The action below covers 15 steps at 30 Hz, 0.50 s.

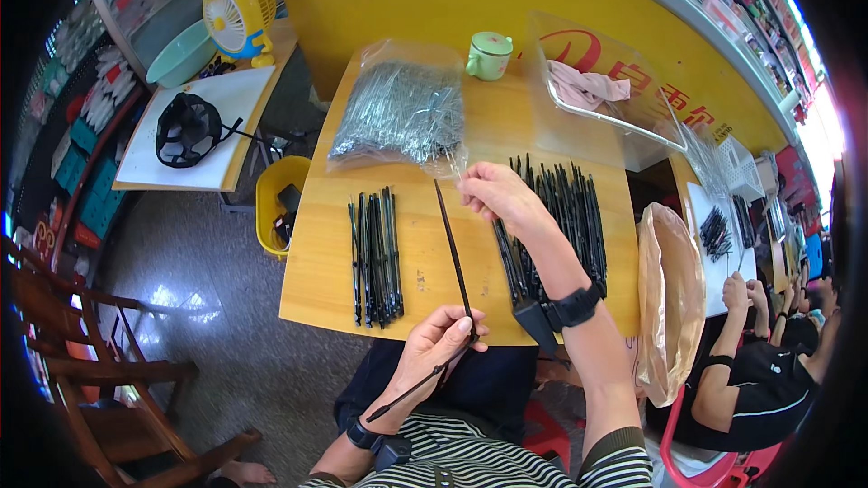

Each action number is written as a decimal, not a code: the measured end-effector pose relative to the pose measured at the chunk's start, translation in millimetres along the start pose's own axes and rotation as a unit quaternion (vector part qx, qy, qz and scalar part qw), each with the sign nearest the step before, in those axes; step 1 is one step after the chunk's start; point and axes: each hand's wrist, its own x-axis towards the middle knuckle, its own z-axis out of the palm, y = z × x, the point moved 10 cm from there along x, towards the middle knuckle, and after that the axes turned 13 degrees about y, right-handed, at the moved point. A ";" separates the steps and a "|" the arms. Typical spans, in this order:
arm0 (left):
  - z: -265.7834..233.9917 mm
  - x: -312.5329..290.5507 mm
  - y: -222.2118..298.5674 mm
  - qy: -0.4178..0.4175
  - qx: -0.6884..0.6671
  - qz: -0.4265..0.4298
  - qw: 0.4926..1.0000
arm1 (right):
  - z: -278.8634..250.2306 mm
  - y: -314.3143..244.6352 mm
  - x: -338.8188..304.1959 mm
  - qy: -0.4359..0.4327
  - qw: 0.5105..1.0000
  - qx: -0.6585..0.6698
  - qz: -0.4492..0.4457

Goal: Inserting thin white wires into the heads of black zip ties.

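Note:
My left hand [443, 339] is closed round a thin black rod [455, 253] at the table's near edge. The rod slants up and away to the left; another thin black length [407, 398] runs from the same fingers back over my wrist. My right hand [502, 199] is pinched beside the near right corner of a clear plastic bag [398, 113] full of thin silvery wire-like pieces. What its fingertips hold is too small to tell. A row of black rods [376, 262] lies on the left, and a larger pile [570, 226] lies partly under my right forearm.
A green lidded cup [489, 56] and a clear bin [579, 122] with a pink cloth stand at the back. A tan bag [671, 307] hangs at the right edge. A yellow bucket [271, 208] stands left of the table [316, 285]. Another person [759, 380] works at far right.

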 end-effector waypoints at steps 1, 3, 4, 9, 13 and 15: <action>-0.7 -1.6 1.5 0.002 0.004 0.007 1.000 | 1.2 -1.6 4.2 0.004 1.000 0.003 -0.002; -0.9 -1.9 2.7 -0.001 0.010 0.017 1.000 | 1.3 -2.0 17.2 0.020 0.999 0.025 -0.007; -2.2 -3.6 4.0 0.007 0.016 0.022 1.000 | 3.3 -4.0 21.5 0.024 0.999 0.044 -0.009; -8.0 -10.3 6.3 0.016 0.024 0.038 0.999 | 6.2 2.5 21.0 0.025 0.998 0.056 0.013; -15.7 -15.7 9.2 0.025 0.031 0.048 0.998 | 11.9 9.5 -10.9 -0.005 0.999 0.032 0.032; -17.5 -18.5 9.9 0.026 0.035 0.048 0.998 | 12.6 15.6 -24.2 -0.031 0.998 0.024 0.043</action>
